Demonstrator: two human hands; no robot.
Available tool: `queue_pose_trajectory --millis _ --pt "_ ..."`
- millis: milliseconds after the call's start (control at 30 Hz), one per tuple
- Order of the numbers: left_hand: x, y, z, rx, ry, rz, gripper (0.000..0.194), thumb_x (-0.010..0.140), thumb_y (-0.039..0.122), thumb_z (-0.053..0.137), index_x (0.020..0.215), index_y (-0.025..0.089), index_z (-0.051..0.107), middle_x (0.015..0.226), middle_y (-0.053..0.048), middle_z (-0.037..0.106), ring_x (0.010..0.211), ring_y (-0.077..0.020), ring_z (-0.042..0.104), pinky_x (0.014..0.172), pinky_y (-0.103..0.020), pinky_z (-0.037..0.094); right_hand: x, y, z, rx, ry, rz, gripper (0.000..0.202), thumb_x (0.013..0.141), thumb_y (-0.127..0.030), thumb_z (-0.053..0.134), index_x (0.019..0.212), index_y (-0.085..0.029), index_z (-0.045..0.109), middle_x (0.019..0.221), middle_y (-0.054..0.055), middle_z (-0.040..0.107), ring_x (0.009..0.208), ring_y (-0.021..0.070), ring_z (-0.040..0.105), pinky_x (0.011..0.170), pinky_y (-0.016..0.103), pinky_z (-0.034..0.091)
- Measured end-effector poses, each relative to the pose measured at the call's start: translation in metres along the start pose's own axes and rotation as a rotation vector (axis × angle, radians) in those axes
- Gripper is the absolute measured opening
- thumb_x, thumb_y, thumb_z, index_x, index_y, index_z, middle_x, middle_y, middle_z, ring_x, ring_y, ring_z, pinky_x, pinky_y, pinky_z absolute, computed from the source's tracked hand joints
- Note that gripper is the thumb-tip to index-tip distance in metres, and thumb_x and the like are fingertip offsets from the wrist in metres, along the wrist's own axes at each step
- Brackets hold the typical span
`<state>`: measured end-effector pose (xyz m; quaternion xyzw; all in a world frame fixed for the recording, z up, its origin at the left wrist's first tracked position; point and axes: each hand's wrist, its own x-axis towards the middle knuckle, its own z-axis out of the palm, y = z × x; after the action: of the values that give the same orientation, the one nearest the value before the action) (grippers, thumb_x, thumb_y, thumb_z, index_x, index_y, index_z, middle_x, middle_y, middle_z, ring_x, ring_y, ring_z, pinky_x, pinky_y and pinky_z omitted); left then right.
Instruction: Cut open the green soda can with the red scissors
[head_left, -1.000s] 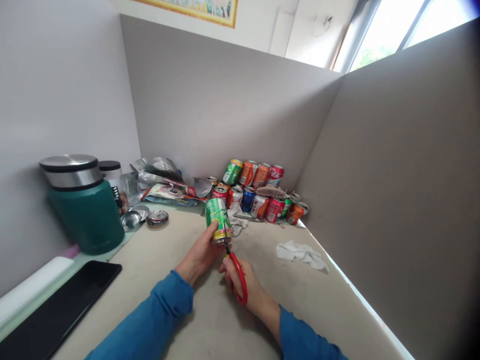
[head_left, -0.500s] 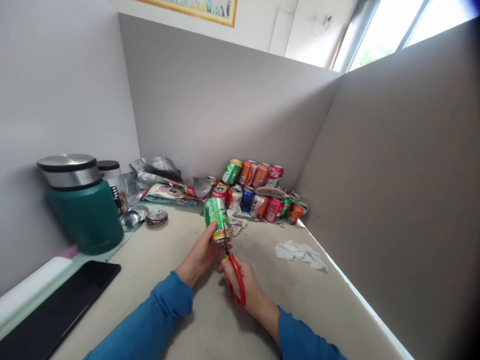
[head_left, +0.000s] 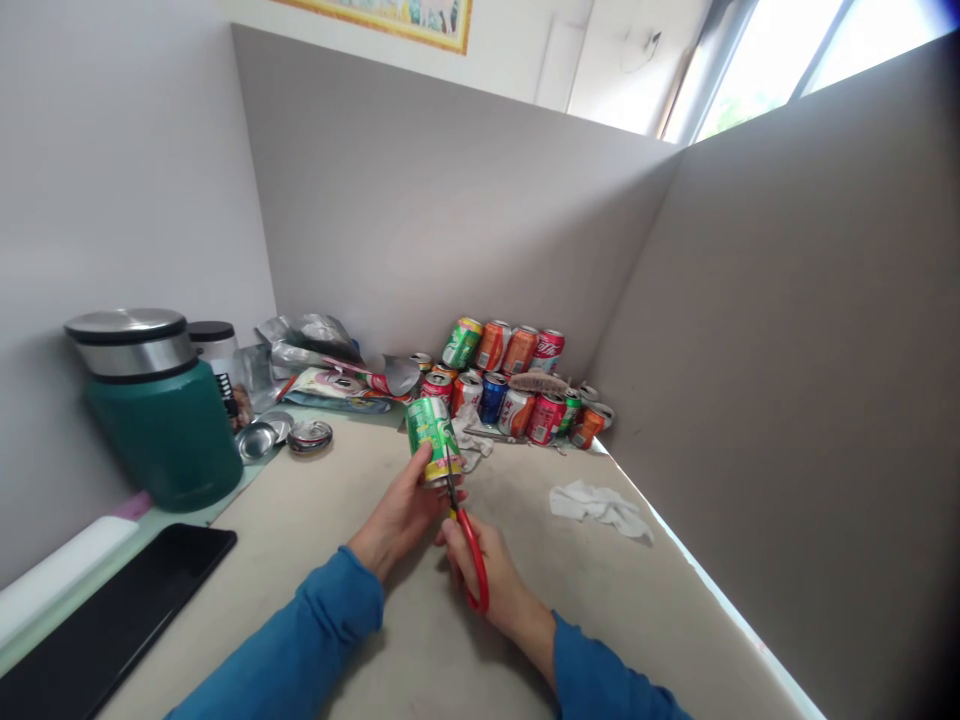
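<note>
A green and yellow can [head_left: 431, 430] is tilted above the middle of the table, its yellow-rimmed end toward me. My left hand [head_left: 401, 510] is closed around its lower left side, the thumb on the printed wall. In my right hand [head_left: 491, 570] are red-handled scissors [head_left: 478, 570], their fingers wrapped at the handles. The dark blades lie against the can near its lower right end; whether they have cut the metal I cannot make out. The fingertips of my left hand show just below the can, close to the blades.
Several cans [head_left: 517, 410] are stacked at the back. A white tissue [head_left: 600, 510] lies at the right. On the left stand a teal flask [head_left: 169, 430], a jar [head_left: 221, 365], metal lids [head_left: 310, 437] and a black phone-like slab [head_left: 127, 610].
The whole view has shifted very slightly. Both hands, the can and the scissors hold nearly the same pose as before.
</note>
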<state>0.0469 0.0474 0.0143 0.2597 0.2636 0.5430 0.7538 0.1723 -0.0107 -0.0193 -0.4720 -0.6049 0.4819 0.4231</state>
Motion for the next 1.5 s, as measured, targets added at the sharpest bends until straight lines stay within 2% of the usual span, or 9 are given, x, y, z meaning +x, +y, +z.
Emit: queue_pose_trajectory --millis 200,400,600,800,1000,1067,1233,1400,1500 --pt "0.0019 0.0059 -0.001 0.072 -0.058 0.232 0.035 0.081 0.037 0.073 0.11 0.018 0.067 0.103 -0.009 0.072 0.084 -0.0219 0.067 0.074 -0.033 0.054 0.0001 -0.0026 0.0012 0.021 -0.024 -0.01 0.054 0.085 -0.073 0.049 0.078 -0.019 0.055 0.052 -0.008 0.04 0.042 0.0083 0.039 0.04 0.02 0.031" --pt "-0.0003 0.0012 0.0033 -0.002 0.006 0.008 0.035 0.086 0.047 0.064 0.096 0.014 0.069 0.089 -0.01 0.071 0.072 -0.0196 0.065 0.07 -0.034 0.055 0.0002 0.0006 -0.0004 0.006 0.006 -0.025 0.052 0.086 -0.07 0.051 0.076 -0.019 0.054 0.053 -0.007 0.041 0.043 0.0088 0.04 0.041 0.021 0.03" --pt "0.0023 0.0056 0.0033 0.073 -0.041 0.229 0.032 0.081 0.038 0.072 0.105 0.017 0.067 0.104 -0.009 0.072 0.083 -0.0207 0.067 0.072 -0.032 0.055 -0.0007 -0.0007 0.0004 0.041 -0.025 -0.024 0.057 0.084 -0.075 0.048 0.079 -0.019 0.056 0.053 -0.007 0.042 0.042 0.0087 0.041 0.041 0.021 0.033" --pt "-0.0014 0.0006 0.0085 -0.027 0.031 -0.046 0.036 0.086 0.048 0.063 0.094 0.013 0.069 0.086 -0.01 0.071 0.067 -0.0183 0.064 0.068 -0.034 0.055 0.0018 0.0024 -0.0002 0.06 0.006 0.001 0.061 0.081 -0.079 0.046 0.08 -0.019 0.055 0.05 -0.008 0.04 0.039 0.0084 0.037 0.039 0.021 0.031" --pt "0.0024 0.0065 0.0046 0.082 -0.04 0.224 0.034 0.081 0.039 0.073 0.106 0.018 0.067 0.103 -0.009 0.072 0.082 -0.0215 0.067 0.071 -0.031 0.053 -0.0008 -0.0036 -0.0001 0.02 -0.019 -0.013 0.057 0.084 -0.075 0.047 0.078 -0.019 0.055 0.05 -0.007 0.042 0.041 0.0097 0.043 0.041 0.022 0.035" --pt "0.0023 0.005 0.0045 0.082 -0.03 0.211 0.034 0.081 0.042 0.072 0.104 0.017 0.068 0.101 -0.009 0.073 0.079 -0.0207 0.067 0.069 -0.031 0.052 -0.0003 -0.0029 0.0004 0.021 -0.011 -0.02 0.056 0.084 -0.074 0.047 0.078 -0.019 0.055 0.05 -0.007 0.042 0.041 0.0095 0.042 0.041 0.021 0.034" --pt "0.0006 0.0011 0.0059 0.012 0.018 -0.006 0.037 0.085 0.05 0.064 0.097 0.015 0.069 0.089 -0.01 0.072 0.073 -0.0202 0.065 0.068 -0.032 0.053 0.0009 0.0005 0.0005 0.037 0.012 -0.009 0.055 0.084 -0.073 0.048 0.077 -0.019 0.054 0.051 -0.008 0.041 0.039 0.0083 0.039 0.039 0.021 0.032" --pt "0.0017 0.0095 0.0047 0.122 -0.044 0.24 0.038 0.08 0.041 0.074 0.109 0.017 0.067 0.103 -0.01 0.073 0.087 -0.0229 0.068 0.073 -0.031 0.052 -0.0013 -0.0021 0.0029 0.044 -0.012 -0.001 0.052 0.086 -0.07 0.048 0.079 -0.019 0.055 0.051 -0.008 0.042 0.04 0.0089 0.042 0.04 0.02 0.034" --pt "0.0013 0.0071 0.0046 0.102 -0.024 0.166 0.038 0.082 0.046 0.07 0.106 0.015 0.067 0.097 -0.01 0.072 0.08 -0.0206 0.067 0.07 -0.031 0.053 -0.0011 -0.0026 0.0044 0.057 0.001 0.001 0.051 0.085 -0.07 0.049 0.078 -0.02 0.054 0.05 -0.008 0.04 0.039 0.0083 0.041 0.039 0.02 0.033"
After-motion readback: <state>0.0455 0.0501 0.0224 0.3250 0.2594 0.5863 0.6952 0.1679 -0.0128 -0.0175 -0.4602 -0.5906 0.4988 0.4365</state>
